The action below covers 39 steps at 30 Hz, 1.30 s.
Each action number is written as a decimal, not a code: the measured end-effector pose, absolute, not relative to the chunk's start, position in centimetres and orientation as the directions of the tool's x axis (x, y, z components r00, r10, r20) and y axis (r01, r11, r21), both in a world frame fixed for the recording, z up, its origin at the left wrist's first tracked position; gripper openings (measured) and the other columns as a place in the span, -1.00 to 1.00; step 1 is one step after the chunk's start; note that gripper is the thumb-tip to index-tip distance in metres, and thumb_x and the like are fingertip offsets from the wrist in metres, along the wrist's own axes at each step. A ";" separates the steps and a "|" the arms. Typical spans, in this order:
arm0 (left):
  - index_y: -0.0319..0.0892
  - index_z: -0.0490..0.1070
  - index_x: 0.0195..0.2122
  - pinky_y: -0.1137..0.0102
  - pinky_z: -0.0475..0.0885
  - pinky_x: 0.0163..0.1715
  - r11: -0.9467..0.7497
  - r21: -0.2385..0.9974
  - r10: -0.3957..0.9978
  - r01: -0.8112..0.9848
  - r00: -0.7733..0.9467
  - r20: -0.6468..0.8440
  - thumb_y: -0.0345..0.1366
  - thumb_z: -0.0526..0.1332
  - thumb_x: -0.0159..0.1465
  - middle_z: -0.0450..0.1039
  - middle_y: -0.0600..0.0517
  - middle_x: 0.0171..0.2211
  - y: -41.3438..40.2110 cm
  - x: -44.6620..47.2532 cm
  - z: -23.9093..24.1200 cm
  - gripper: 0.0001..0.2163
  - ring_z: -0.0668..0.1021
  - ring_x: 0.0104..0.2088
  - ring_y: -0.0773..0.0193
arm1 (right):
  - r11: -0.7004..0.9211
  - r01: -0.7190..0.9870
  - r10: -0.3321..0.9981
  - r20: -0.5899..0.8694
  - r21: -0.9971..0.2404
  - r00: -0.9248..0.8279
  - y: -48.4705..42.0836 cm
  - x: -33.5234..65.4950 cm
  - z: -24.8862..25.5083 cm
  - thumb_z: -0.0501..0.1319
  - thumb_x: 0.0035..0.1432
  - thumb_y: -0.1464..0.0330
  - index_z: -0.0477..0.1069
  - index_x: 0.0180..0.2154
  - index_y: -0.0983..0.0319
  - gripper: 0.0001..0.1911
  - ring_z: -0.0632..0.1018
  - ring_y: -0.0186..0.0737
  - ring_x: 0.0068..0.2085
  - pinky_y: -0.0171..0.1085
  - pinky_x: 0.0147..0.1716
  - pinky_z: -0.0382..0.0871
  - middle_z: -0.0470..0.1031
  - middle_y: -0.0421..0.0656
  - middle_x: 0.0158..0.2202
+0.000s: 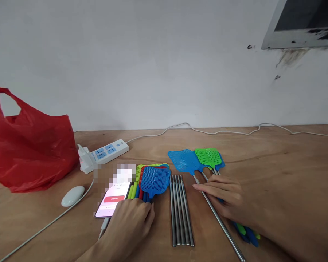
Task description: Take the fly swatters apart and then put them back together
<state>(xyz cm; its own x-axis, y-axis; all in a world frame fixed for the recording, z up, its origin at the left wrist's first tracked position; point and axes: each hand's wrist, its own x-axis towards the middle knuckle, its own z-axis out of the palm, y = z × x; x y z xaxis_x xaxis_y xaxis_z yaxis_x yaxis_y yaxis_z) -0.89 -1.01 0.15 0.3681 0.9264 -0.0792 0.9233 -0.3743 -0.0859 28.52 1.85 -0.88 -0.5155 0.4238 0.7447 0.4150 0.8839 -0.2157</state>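
Observation:
My left hand reaches down over the lower ends of a small stack of fly swatter heads, its fingers bent and mostly hidden. The top head of that stack is a blue mesh fly swatter head, with red and yellow-green ones beneath. My right hand lies across the assembled fly swatters, fingers stretched to the left. One fingertip rests over the metal rod of a swatter whose blue head lies beyond. A green head overlaps it. Between my hands several metal rods lie side by side.
A lit phone with a charging cable lies beside my left hand. Farther left are a white mouse, a power strip and a red plastic bag. A white cord runs along the wall. Blue and green pieces show under my right forearm.

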 end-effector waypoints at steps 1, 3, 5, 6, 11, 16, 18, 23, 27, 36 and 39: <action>-0.16 0.46 -0.55 0.30 -0.01 -0.53 -0.379 -0.071 0.926 0.923 0.377 -0.036 -0.32 -0.04 0.44 0.57 -0.08 -0.52 -1.0 -1.0 0.1 -0.56 0.57 -0.51 0.09 | 0.872 0.397 0.467 0.726 -0.285 -0.504 1.7 28.5 -0.8 0.12 0.30 0.56 0.42 0.17 0.10 -0.52 0.58 -0.20 -0.30 -0.23 -0.31 0.51 0.66 -0.16 -0.26; -0.15 0.40 -0.59 0.32 0.01 -0.54 -0.402 -0.017 0.913 0.916 0.402 0.069 -0.26 -0.06 0.45 0.51 -0.04 -0.57 -0.9 -1.1 0.3 -0.53 0.52 -0.58 0.17 | 0.782 0.373 0.623 0.639 -0.499 -0.451 1.4 28.5 -0.6 0.11 0.32 0.50 0.50 0.07 0.08 -0.62 0.60 -0.20 -0.30 -0.23 -0.31 0.51 0.66 -0.15 -0.27; -0.15 0.35 -0.59 0.34 0.04 -0.55 -0.448 0.046 0.883 0.893 0.434 0.182 -0.23 -0.07 0.46 0.44 0.02 -0.62 -0.5 -1.2 0.9 -0.54 0.46 -0.62 0.24 | 0.608 0.288 0.784 0.500 -0.740 -0.368 1.1 28.5 -0.6 0.11 0.36 0.39 0.55 -0.05 0.08 -0.73 0.61 -0.20 -0.32 -0.25 -0.35 0.50 0.65 -0.14 -0.28; -0.14 0.32 -0.58 0.35 0.06 -0.55 -0.472 0.071 0.865 0.879 0.446 0.233 -0.22 -0.06 0.45 0.41 0.05 -0.63 -0.3 -1.2 1.3 -0.55 0.44 -0.62 0.26 | 0.507 0.207 0.840 0.426 -0.836 -0.337 1.0 28.5 -0.5 0.11 0.37 0.32 0.55 -0.10 0.10 -0.76 0.61 -0.20 -0.33 -0.26 -0.38 0.50 0.65 -0.13 -0.29; -0.12 0.32 -0.41 0.39 0.17 -0.53 -0.502 0.167 0.819 0.849 0.405 0.406 -0.20 0.00 0.42 0.41 0.10 -0.52 1.3 -1.0 2.8 -0.72 0.42 -0.58 0.29 | 0.130 -0.127 0.946 0.161 -0.983 -0.281 1.3 28.1 -0.2 0.27 0.22 0.10 0.37 -0.33 0.19 -0.71 0.48 -0.31 -0.55 -0.36 -0.59 0.39 0.53 -0.22 -0.50; -0.09 0.30 -0.10 0.34 0.37 -0.38 -0.530 0.246 0.782 0.812 0.355 0.513 -0.27 0.04 0.40 0.47 0.01 -0.20 2.0 -0.7 1.8 -0.88 0.55 -0.29 0.15 | -0.139 -0.165 0.936 -0.075 -0.976 -0.345 1.2 27.6 0.6 0.38 0.05 0.23 0.16 -0.31 0.12 -0.62 0.19 -0.47 -0.68 -0.50 -0.78 0.04 0.39 -0.38 -0.54; -0.08 0.27 0.02 0.31 0.42 -0.31 -0.541 0.271 0.767 0.796 0.335 0.547 -0.29 0.05 0.40 0.44 -0.02 -0.11 2.1 -0.7 1.4 -0.81 0.55 -0.20 0.11 | -0.221 -0.199 0.907 -0.126 -0.955 -0.402 1.2 27.6 0.7 0.31 0.05 0.31 0.15 -0.26 0.12 -0.67 0.15 -0.47 -0.68 -0.49 -0.75 0.02 0.38 -0.37 -0.56; -0.06 0.13 0.24 0.22 0.48 -0.12 -0.573 0.348 0.754 0.742 0.312 0.577 -0.34 0.10 0.40 0.37 -0.09 0.02 2.2 -1.1 1.0 -0.61 0.51 -0.06 0.08 | -0.300 -0.328 0.817 -0.064 -0.896 -0.573 1.4 27.7 0.1 0.22 0.12 0.35 0.18 -0.28 0.15 -0.80 0.02 -0.46 -0.68 -0.48 -0.69 0.00 0.14 -0.44 -0.70; 0.00 0.07 0.31 0.11 0.42 0.09 -0.637 0.355 0.731 0.684 0.392 0.558 -0.39 0.07 0.43 0.26 -0.11 0.18 2.5 -1.5 0.7 -0.55 0.42 0.14 0.04 | -0.378 -0.233 0.746 -0.146 -0.896 -0.649 1.2 27.7 -0.2 0.24 0.26 0.20 0.18 -0.20 0.11 -0.75 -0.10 -0.47 -0.76 -0.47 -0.80 -0.16 0.11 -0.52 -0.76; 0.09 0.20 0.31 0.06 0.44 0.08 -0.760 0.210 0.611 0.615 0.564 0.555 -0.42 0.03 0.46 0.16 -0.08 0.31 3.0 -2.4 0.6 -0.57 0.40 0.17 0.02 | -0.296 0.146 0.608 -0.304 -0.944 -0.734 0.1 27.2 1.1 0.14 0.27 -0.03 0.40 -0.46 0.25 -0.50 0.01 -0.49 -0.82 -0.39 -0.83 -0.17 0.13 -0.42 -0.81; 0.05 0.33 0.22 0.06 0.42 0.08 -0.803 0.189 0.559 0.565 0.604 0.568 -0.45 0.01 0.46 0.21 -0.07 0.30 3.1 -2.7 0.5 -0.62 0.41 0.17 0.03 | -0.271 0.195 0.578 -0.322 -0.942 -0.750 -0.1 27.0 1.4 0.12 0.27 -0.02 0.47 -0.49 0.28 -0.46 0.05 -0.49 -0.81 -0.38 -0.82 -0.18 0.13 -0.40 -0.80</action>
